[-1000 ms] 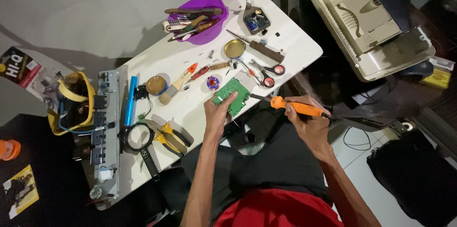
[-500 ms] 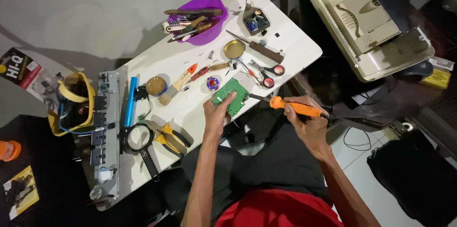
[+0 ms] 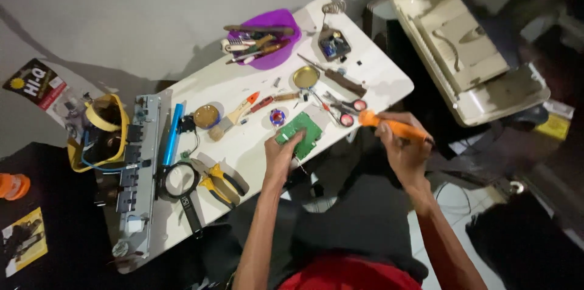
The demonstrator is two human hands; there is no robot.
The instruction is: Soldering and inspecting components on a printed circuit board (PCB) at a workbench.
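My left hand point(image 3: 281, 155) grips the near edge of a small green circuit board point(image 3: 302, 132) at the front edge of the white table point(image 3: 243, 83). In my right hand point(image 3: 403, 144) is an orange-handled soldering iron point(image 3: 392, 127); it lies almost level, with its tip pointing left toward the board's right side. Whether the tip touches the board I cannot tell. Red-handled scissors point(image 3: 347, 110) lie just behind the iron's tip. A small spool of solder point(image 3: 277, 118) sits beside the board.
A purple bowl point(image 3: 267, 40) full of tools stands at the back. Round tins point(image 3: 306, 76), a brush point(image 3: 234, 118), yellow-handled pliers point(image 3: 220, 181), a magnifying glass point(image 3: 181, 183) and a blue tube point(image 3: 171, 134) lie on the table. A metal chassis point(image 3: 137, 174) sits left; a beige casing point(image 3: 468, 52) right.
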